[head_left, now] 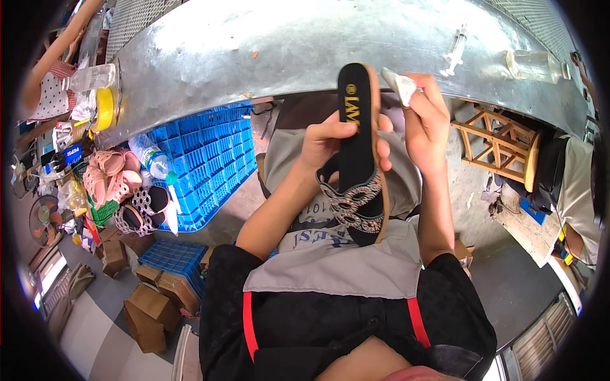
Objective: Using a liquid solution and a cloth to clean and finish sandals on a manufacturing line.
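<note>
In my left hand [325,141] is a black slide sandal [357,146], gripped around the middle of its sole. Its toe end points away from me, over the edge of the metal table, and its insole faces up. The sandal's crossed straps [353,202], covered in small sparkling stones, lie nearer my body. My right hand [428,117] is raised just right of the sole, its fingers pinched on a white cloth [402,86]. A small gap separates the cloth from the sandal.
The metal table [286,47] spans the far side, carrying a syringe [455,51] and a clear bottle [534,66]. At left, a blue crate [206,155] stands beside pink sandals [111,174] and stone-covered black sandals [145,209]. A wooden stool [502,143] is at right.
</note>
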A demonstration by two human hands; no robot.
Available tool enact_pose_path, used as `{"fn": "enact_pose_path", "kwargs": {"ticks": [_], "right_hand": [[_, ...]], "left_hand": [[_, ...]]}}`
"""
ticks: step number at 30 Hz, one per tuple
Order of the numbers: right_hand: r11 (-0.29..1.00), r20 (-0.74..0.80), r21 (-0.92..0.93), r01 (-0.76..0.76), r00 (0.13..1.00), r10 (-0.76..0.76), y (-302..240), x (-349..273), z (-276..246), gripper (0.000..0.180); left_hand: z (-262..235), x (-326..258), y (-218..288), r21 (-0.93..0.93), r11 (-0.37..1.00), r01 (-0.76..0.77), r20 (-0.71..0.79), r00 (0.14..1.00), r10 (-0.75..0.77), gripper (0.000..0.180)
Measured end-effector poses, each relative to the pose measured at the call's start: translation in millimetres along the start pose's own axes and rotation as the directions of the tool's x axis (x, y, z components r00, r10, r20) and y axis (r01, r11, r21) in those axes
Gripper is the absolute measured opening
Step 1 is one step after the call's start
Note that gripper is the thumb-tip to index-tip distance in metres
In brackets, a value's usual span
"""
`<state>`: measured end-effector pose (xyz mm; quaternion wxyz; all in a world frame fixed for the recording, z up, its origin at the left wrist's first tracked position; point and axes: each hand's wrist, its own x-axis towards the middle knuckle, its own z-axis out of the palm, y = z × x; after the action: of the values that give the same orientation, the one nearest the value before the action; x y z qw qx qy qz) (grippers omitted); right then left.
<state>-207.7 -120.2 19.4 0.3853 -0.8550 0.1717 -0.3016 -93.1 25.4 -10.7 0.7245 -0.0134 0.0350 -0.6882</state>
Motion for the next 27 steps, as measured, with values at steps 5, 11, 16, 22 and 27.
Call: {"fn": "enact_pose_path", "kwargs": {"ticks": [5,11,16,22,27], "right_hand": [[0.937,-0.054,0.32,-0.139,0.985,0.164,-9,-7,-1,0.037],[0.927,-0.002,0.367,-0.082,0.996,0.089,-2,-33,-9,0.037],[0.964,0.145,0.26,0.057,0.985,-0.097,6,-69,-26,0.039],[0.713,0.272,0.625,-0.317,0.945,0.182,18,-85,-37,0.027],[0.633,0.102,0.657,-0.409,0.88,0.463,6,-71,-36,0.017]], "left_hand": [[20,7,-2,0.257,0.965,0.052,-0.083,0.996,-0.032,0.074],[17,1,-8,0.353,0.934,0.044,-0.137,0.991,0.005,0.072],[5,0,-14,0.509,0.861,0.01,-0.326,0.927,0.183,0.068],[19,14,-20,0.469,0.882,-0.037,-0.177,0.975,0.135,0.067],[23,11,-17,0.472,0.88,-0.043,-0.173,0.975,0.14,0.066]]}}
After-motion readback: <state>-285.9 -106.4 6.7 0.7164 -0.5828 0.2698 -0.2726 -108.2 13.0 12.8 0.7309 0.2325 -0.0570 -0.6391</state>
